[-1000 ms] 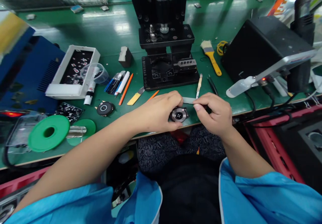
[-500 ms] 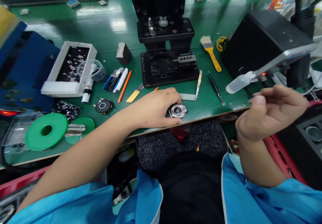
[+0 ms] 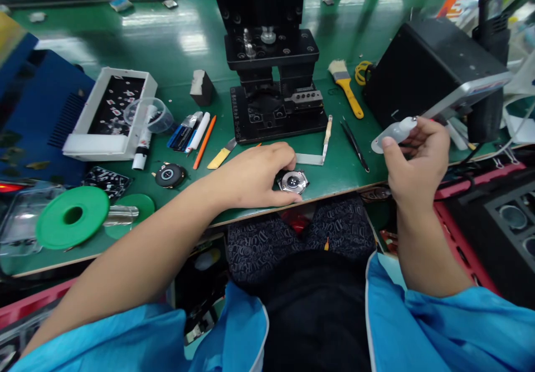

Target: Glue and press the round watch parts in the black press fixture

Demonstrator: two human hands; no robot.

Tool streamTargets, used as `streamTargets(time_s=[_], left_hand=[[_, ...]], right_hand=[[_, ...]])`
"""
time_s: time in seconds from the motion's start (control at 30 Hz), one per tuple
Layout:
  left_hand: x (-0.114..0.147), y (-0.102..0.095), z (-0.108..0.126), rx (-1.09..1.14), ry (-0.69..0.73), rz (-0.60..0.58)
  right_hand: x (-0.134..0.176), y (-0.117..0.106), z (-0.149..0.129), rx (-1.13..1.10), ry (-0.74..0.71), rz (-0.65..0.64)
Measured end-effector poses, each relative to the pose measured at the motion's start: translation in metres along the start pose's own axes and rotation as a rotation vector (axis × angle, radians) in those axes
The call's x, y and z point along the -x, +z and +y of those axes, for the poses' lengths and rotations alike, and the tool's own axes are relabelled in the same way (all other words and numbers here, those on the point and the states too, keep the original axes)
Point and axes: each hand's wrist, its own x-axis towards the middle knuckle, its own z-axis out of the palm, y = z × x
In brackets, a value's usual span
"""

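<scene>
My left hand [image 3: 261, 177] rests at the bench's front edge, its thumb and fingers curled around the left side of a round silver watch case [image 3: 293, 182]. The case lies back up, with a dark sensor disc in its middle. At the right, my right hand [image 3: 418, 157] grips a small translucent squeeze bottle [image 3: 395, 133] near its narrow nozzle end. The bottle is tilted, its base toward the bench. Black tweezers [image 3: 355, 143] lie between my hands, and a bent metal strip [image 3: 311, 159] lies just behind the watch case.
A black press [image 3: 278, 115] stands at the centre back. Right of it are a yellow-handled brush [image 3: 351, 96] and a black box [image 3: 434, 65]. Leftward lie a knife [image 3: 221, 155], pens [image 3: 204, 142], another round watch part [image 3: 169, 175], a white tray [image 3: 98, 146] and a green spool [image 3: 54, 224].
My right hand has moved left and closed on the squeeze bottle, which is now tipped with its nozzle up to the right. My left hand stays at the watch case.
</scene>
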Motion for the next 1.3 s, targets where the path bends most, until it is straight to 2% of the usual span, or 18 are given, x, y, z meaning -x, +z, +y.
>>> streamTargets(time_s=[0.17, 0.27, 0.33, 0.4, 0.57, 0.63, 0.97, 1.3], left_hand=[[0.0, 0.0, -0.001, 0.0, 0.02, -0.003], [0.0, 0.001, -0.002, 0.006, 0.035, -0.001], [0.0, 0.001, -0.003, 0.012, 0.044, -0.001], [0.0, 0.001, -0.004, 0.014, 0.051, -0.002], [0.0, 0.001, -0.004, 0.009, 0.047, -0.002], [0.0, 0.001, -0.004, 0.01, 0.043, -0.006], [0.0, 0.001, -0.006, 0.013, 0.047, -0.007], [0.001, 0.0, -0.005, 0.011, 0.044, -0.003]], right_hand=[[-0.003, 0.001, 0.004, 0.164, -0.002, -0.039], [0.0, 0.002, -0.001, 0.103, -0.003, 0.0], [0.004, 0.0, -0.011, 0.019, -0.046, -0.02], [0.007, -0.004, -0.024, -0.015, -0.115, -0.134], [0.012, -0.014, -0.055, 0.034, -0.412, -0.662], [0.014, -0.014, -0.059, 0.054, -0.469, -0.764], [0.014, -0.003, -0.058, 0.148, -0.536, -0.858], [0.007, -0.001, -0.062, 0.174, -0.532, -0.918]])
